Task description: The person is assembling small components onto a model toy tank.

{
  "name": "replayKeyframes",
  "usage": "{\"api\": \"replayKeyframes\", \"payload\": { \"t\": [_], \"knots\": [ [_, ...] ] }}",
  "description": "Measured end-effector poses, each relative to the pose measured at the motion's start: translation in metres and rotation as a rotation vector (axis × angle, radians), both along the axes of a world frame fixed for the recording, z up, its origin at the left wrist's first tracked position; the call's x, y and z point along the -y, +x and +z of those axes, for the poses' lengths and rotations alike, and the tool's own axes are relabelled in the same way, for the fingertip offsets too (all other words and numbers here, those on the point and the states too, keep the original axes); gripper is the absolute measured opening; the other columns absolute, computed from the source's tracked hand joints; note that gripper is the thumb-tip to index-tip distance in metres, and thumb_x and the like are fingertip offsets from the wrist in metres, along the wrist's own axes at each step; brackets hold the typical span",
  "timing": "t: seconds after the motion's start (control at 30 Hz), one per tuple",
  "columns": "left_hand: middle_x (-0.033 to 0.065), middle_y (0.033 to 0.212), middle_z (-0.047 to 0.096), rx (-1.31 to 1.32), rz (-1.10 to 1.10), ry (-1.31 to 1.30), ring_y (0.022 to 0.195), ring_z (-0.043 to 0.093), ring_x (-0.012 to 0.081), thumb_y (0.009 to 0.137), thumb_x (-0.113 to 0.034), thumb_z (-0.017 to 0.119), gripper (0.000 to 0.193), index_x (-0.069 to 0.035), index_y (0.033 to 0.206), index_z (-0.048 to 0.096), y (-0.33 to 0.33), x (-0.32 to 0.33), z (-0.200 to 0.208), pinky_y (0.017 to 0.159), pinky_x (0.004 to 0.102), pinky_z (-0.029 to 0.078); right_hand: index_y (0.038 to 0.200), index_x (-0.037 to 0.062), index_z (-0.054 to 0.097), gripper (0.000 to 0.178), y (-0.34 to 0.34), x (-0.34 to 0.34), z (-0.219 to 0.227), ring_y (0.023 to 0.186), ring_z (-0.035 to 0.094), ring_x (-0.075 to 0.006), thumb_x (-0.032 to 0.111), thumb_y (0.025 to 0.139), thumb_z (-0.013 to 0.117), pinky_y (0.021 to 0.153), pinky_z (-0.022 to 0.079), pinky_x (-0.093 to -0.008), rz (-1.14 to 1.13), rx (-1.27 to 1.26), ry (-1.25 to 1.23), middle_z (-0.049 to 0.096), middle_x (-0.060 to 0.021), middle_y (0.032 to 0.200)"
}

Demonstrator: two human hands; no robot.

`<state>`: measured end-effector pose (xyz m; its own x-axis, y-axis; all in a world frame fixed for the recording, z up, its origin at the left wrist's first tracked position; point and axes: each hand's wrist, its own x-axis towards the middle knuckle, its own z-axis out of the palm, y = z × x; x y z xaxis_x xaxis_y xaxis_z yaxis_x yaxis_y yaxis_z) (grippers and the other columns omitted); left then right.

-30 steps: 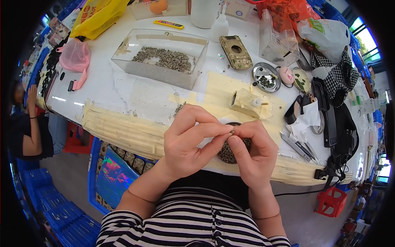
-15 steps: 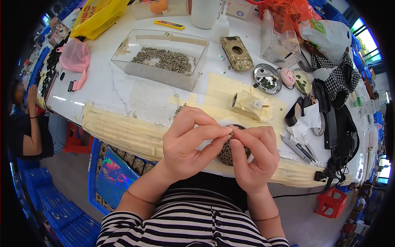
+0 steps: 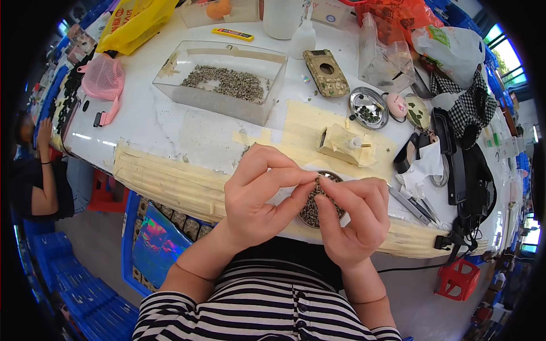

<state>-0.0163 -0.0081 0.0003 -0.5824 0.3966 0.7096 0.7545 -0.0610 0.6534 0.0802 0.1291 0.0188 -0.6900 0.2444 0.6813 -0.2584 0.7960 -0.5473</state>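
tiny piece [image 3: 318,180] between left hand [image 3: 263,196] and right hand [image 3: 358,219]

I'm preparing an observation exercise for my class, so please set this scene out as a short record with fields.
Left hand: thumb and index pinched on a tiny piece
Right hand: index fingertip meeting the left's; grip unclear
Below hands: round dish of small grey-brown pieces, partly hidden
Clear box: similar pieces inside
Ahead of right hand: tape-covered block with white peg
Beyond block: metal dish with dark green bits
Right of right hand: metal tools
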Motion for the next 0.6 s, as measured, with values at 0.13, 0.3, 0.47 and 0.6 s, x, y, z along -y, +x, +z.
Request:
{"api": "replayKeyframes", "payload": {
  "t": [0.13,0.3,0.47,0.6],
  "knots": [
    [0.0074,0.089,0.063,-0.008,0.014,-0.013,0.081,0.058,0.0201,0.074,0.008,0.076,0.022,-0.001,0.094,0.073,-0.0003,0.0009,0.0004,0.070,0.0300,0.046,0.102,0.0103,0.078,0.035,-0.0017,0.0027,-0.0003,0.074,0.053,-0.0161,0.003,0.068,0.083,0.071,0.037,-0.0291,0.000,-0.060,0.141,0.068,0.0023,0.084],
    [0.0067,0.087,0.063,0.000,0.033,0.015,0.078,0.058,0.0204,0.072,0.008,0.078,0.026,-0.003,0.095,0.074,0.0004,-0.0010,0.0002,0.067,0.0303,0.046,0.102,0.0096,0.078,0.033,-0.0024,0.0001,-0.0024,0.074,0.054,-0.0173,0.004,0.070,0.082,0.071,0.039,-0.0297,-0.012,-0.016,0.036,0.067,0.0011,0.084],
    [0.0062,0.086,0.063,-0.001,0.033,0.019,0.077,0.059,0.0206,0.071,0.007,0.079,0.028,-0.003,0.096,0.075,0.0004,-0.0012,-0.0004,0.066,0.0305,0.046,0.101,0.0059,0.078,0.029,-0.0021,-0.0015,-0.0042,0.074,0.056,-0.0194,0.001,0.073,0.079,0.069,0.042,-0.0305,0.074,0.038,-0.219,0.067,-0.0036,0.082],
    [0.0058,0.087,0.063,0.006,0.023,0.013,0.077,0.059,0.0205,0.072,0.006,0.080,0.027,-0.004,0.097,0.075,0.0007,0.0001,0.0012,0.066,0.0305,0.046,0.101,0.0038,0.078,0.025,-0.0012,-0.0044,-0.0068,0.075,0.057,-0.0196,0.000,0.077,0.078,0.068,0.044,-0.0297,0.111,0.074,-0.318,0.066,-0.0056,0.082]
  ]
}}
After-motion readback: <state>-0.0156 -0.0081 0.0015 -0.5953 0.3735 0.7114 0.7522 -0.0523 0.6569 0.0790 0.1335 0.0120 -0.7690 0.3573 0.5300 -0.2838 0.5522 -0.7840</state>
